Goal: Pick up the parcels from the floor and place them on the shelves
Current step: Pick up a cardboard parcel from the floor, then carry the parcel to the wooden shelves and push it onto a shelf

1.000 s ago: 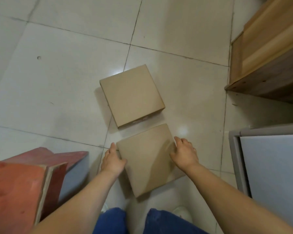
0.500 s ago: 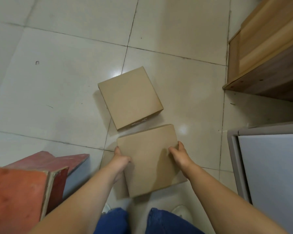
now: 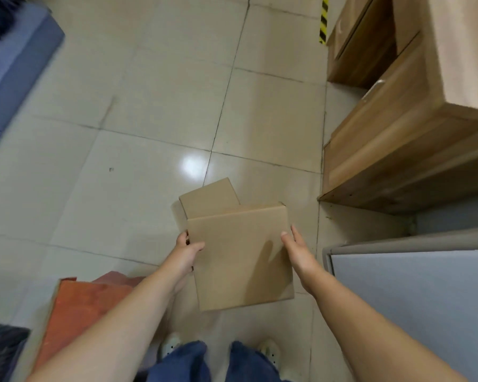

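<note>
I hold a flat brown cardboard parcel [image 3: 240, 257] in the air in front of me, above the tiled floor. My left hand [image 3: 185, 253] grips its left edge, thumb on top. On its right edge my right hand [image 3: 298, 250] presses flat, fingers stretched along the side. A second brown parcel [image 3: 209, 199] lies on the floor beyond it, partly hidden behind the held one. The wooden shelves [image 3: 398, 150] stand to the right.
A red wooden piece [image 3: 86, 301] lies by my left leg. A grey-white panel [image 3: 414, 304] fills the lower right. A blue cushion-like block [image 3: 9, 70] sits at the upper left. Black-and-yellow tape [image 3: 323, 20] marks the floor at the top.
The near parcel has come up off the floor between both hands. My head has risen, so more floor and shelving show and the other parcel looks smaller.
</note>
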`<state>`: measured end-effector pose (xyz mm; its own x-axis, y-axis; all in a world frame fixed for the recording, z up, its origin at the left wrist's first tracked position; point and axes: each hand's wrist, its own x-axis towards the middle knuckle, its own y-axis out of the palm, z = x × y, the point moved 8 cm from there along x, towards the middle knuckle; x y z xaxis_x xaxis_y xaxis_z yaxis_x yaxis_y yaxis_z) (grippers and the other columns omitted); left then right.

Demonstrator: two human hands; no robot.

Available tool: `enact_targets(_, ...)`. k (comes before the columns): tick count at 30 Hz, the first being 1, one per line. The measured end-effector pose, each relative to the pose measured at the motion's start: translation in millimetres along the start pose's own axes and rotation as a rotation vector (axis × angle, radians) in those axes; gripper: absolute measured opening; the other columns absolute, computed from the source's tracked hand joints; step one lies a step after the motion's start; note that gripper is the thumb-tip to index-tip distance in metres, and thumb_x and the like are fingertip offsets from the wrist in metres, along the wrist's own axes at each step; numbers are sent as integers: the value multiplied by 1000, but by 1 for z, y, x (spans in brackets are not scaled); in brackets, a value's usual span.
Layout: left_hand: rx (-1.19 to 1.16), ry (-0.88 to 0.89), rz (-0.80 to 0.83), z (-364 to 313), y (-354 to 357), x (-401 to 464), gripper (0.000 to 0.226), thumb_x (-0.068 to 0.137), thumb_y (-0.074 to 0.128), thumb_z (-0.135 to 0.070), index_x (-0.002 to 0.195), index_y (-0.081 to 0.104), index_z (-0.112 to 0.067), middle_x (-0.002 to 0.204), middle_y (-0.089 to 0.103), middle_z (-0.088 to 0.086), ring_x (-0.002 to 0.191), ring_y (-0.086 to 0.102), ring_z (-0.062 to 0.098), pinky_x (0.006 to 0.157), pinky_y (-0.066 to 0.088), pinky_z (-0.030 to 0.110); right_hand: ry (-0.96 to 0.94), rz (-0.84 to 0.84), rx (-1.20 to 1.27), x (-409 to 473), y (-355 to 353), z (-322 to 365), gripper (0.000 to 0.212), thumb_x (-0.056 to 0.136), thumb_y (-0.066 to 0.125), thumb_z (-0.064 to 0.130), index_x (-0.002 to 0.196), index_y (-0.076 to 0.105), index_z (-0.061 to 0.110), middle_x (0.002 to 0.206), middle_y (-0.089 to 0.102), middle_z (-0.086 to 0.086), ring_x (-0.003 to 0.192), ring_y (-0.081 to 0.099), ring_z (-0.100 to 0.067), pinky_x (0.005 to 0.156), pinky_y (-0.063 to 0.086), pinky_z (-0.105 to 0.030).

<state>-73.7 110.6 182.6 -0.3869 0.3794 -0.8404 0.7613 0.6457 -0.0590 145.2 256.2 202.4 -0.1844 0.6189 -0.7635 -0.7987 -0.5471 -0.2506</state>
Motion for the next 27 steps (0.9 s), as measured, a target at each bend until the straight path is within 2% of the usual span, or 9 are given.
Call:
enact_targets(2, -18, 40, 6, -40, -5, -41, 55, 92, 48, -12, 141, 24, -20, 133, 48, 5, 103, 53, 24, 71, 44, 31, -36, 12, 18, -35, -12, 41, 58, 97, 37, 41, 148, 14, 28, 155, 23, -2, 140, 26, -23, 113, 22, -38)
enact_targets(6, -16, 137, 32, -115, -22, -117, 48, 92, 46, -17, 137, 30, -24, 131, 49, -1, 94, 54, 16, 69, 44, 30, -114, 22, 12, -103, -32, 118, 57, 96, 34, 46, 147, 15, 30, 156, 22, -1, 141, 24, -25, 113, 21, -40)
enact_targets(8, -12, 188, 51, -150, -31, -154, 45, 93, 45, -21, 135, 31, -27, 122, 50, -4, 93, 54, 14, 82, 44, 35, -146, 28, 6, -135, -40, 152, 57, 95, 32, 49, 147, 16, 32, 155, 23, 0, 141, 24, -26, 113, 20, -41)
enact_targets(10, -18, 233, 78, -182, -39, -189, 44, 93, 45, -26, 135, 31, -29, 117, 49, -5, 101, 51, 18, 94, 39, 40, -182, 17, -9, -165, -46, 182, 58, 94, 29, 54, 146, 18, 31, 155, 24, 0, 141, 25, -25, 113, 20, -44)
enact_targets(13, -30, 308, 112, -218, -51, -234, 43, 93, 44, -36, 134, 31, -33, 119, 48, -6, 109, 49, 21, 95, 38, 42, -226, -13, 27, -209, -51, 221, 60, 94, 24, 57, 145, 25, 26, 153, 29, -1, 140, 28, -24, 113, 21, -42)
enact_targets(17, -4, 372, 140, -247, -72, -276, 54, 89, 42, -52, 139, 28, -37, 132, 42, -7, 120, 44, 25, 101, 34, 47, -229, -34, 37, -261, -53, 253, 61, 91, 19, 62, 141, 31, 28, 149, 35, -2, 137, 32, -27, 112, 21, -48)
enact_targets(21, 33, 413, 155, -262, -91, -308, 55, 88, 44, -52, 139, 29, -36, 134, 45, -5, 121, 44, 26, 98, 38, 45, -247, -45, 51, -299, -57, 268, 62, 90, 21, 63, 139, 34, 28, 145, 42, -6, 133, 38, -28, 110, 26, -50)
enact_targets(24, 80, 451, 163, -269, -103, -332, 64, 76, 54, -47, 135, 34, -35, 118, 55, -9, 113, 50, 24, 99, 40, 45, -262, -39, 49, -323, -56, 276, 58, 88, 22, 66, 129, 44, 31, 136, 50, -7, 123, 46, -27, 104, 33, -50)
enact_targets(27, 100, 490, 179, -276, -115, -350, 70, 67, 54, -39, 134, 36, -35, 105, 59, -11, 99, 55, 19, 98, 41, 45, -264, -42, 39, -341, -53, 282, 66, 87, 21, 68, 127, 49, 24, 124, 57, -8, 112, 52, -26, 99, 39, -48)
